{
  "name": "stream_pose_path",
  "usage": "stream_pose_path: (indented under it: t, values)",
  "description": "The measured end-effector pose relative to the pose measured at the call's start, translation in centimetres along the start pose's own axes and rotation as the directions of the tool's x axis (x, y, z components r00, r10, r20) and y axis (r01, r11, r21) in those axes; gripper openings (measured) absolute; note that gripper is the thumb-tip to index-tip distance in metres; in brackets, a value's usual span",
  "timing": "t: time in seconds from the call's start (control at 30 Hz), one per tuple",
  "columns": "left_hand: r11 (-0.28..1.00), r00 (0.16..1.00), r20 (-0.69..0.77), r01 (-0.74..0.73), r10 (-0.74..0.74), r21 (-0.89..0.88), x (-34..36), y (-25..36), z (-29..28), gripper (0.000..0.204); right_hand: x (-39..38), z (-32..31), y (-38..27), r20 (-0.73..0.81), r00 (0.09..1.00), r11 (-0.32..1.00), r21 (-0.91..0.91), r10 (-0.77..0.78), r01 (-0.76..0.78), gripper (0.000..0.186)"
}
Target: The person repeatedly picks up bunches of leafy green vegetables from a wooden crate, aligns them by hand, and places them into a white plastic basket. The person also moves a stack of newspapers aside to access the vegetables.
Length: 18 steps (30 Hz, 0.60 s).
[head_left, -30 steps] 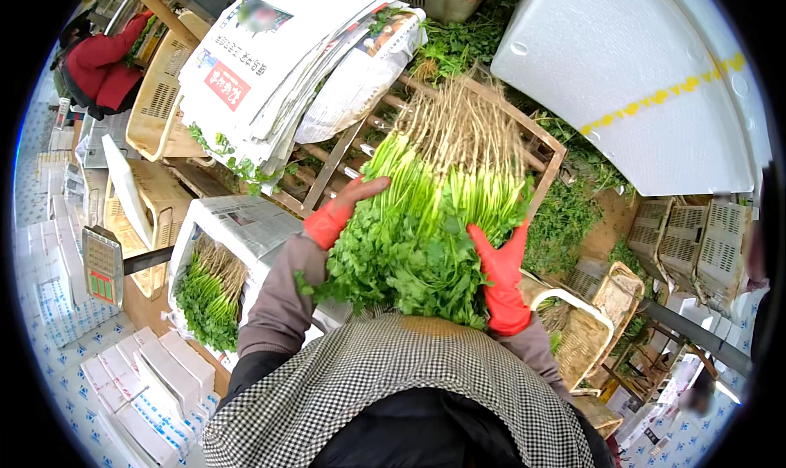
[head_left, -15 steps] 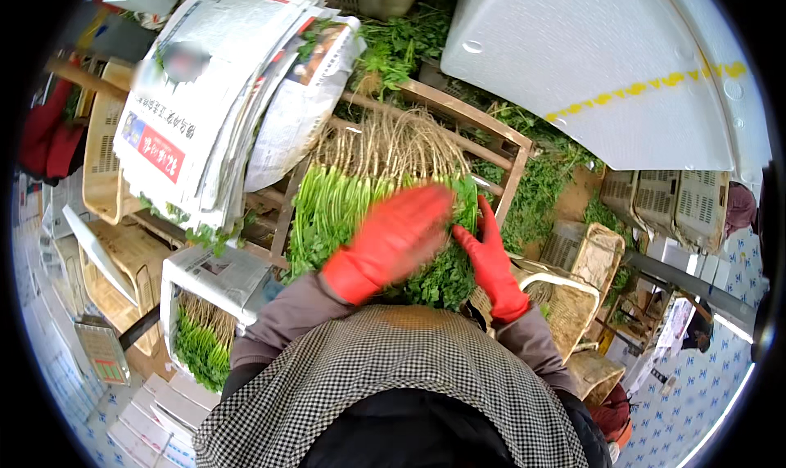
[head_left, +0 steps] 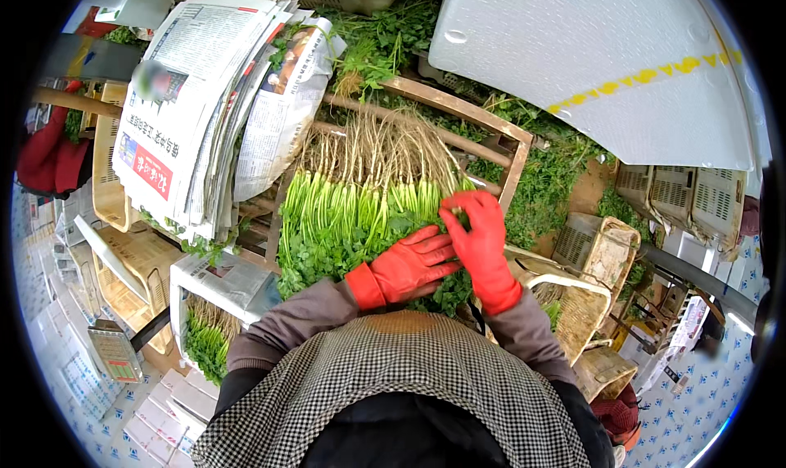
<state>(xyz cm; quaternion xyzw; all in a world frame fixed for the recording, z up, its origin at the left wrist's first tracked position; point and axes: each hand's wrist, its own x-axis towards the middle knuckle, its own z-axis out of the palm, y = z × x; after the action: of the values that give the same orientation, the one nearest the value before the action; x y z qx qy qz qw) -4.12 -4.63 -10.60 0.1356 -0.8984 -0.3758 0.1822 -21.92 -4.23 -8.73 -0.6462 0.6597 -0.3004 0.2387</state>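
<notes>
In front of me lies a wide row of rooted leafy greens [head_left: 360,214], with stringy pale roots at the far end, bright stems in the middle and dark leaves toward me. Both my hands wear red gloves. My left hand [head_left: 409,267] rests flat on the leaves with its fingers stretched to the right. At the row's right edge, my right hand [head_left: 479,239] has its thumb and forefinger pinched together at the stems, close below the roots. What exactly sits between those fingertips is mostly covered by the glove. The fingers of my two hands nearly meet.
A brown slatted frame [head_left: 514,173] lies under the greens. Stacked newspapers [head_left: 196,91] are at the left, with a large white foam box [head_left: 573,67] at the far right. Plastic baskets [head_left: 565,304] stand at the right, and loose greens [head_left: 548,189] lie beyond the frame.
My left hand has come down and toward me from over the stems onto the leaves. My right hand has moved up and inward, its spread fingers closing at the row's right edge.
</notes>
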Motion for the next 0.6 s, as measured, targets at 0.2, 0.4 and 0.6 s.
stream_pose_path:
  t: [0.2, 0.4, 0.6]
  values:
    - [0.857, 0.957, -0.290, -0.137, -0.015, -0.496, 3.0, 0.4, -4.5, 0.030, -4.1, -0.5, 0.0, -0.258, 0.959, 0.971, -0.231, -0.120, 0.059, 0.022]
    - [0.895, 0.928, 0.294, 0.319, -0.228, -0.312, 7.6, -3.1, -1.9, 0.055, -5.3, -5.9, -2.5, 0.231, 0.972, 0.957, 0.288, -0.043, -0.026, 0.016]
    - [0.971, 0.973, 0.206, 0.053, -0.102, 0.232, 5.7, -5.2, 2.0, 0.062, -8.4, -17.9, -1.2, -0.198, 0.952, 0.729, 0.683, 0.234, -0.037, 0.006]
